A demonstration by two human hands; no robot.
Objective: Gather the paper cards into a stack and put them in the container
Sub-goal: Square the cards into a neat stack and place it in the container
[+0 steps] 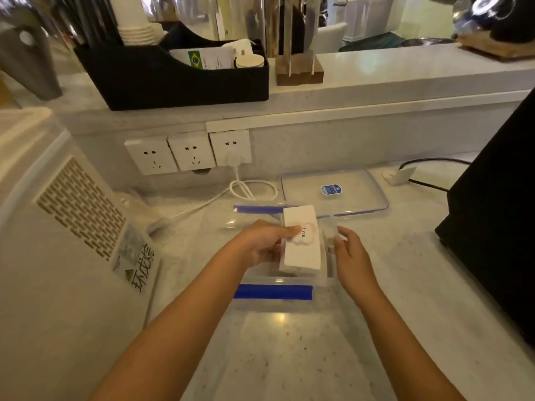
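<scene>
One stack of cards [302, 241], light, stiff, edges slick; best pinched on the long sides. Left hand [265, 243] clamped on it, thumb on top, over the one clear container [278, 293] at counter centre. Right hand [351, 256] open, at 3 o'clock, perhaps touching the wall. One lid [356, 195] at 1 o'clock.

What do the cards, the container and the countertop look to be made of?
Cards: matte white paper or thin cardstock, printed; the stack's thin layered edges show. Container: clear, glossy plastic with blue clip flaps; the counter shows through its walls, and its see-through lid lies behind it. Countertop: pale speckled stone, possibly marble or quartz composite, with a soft sheen.
</scene>
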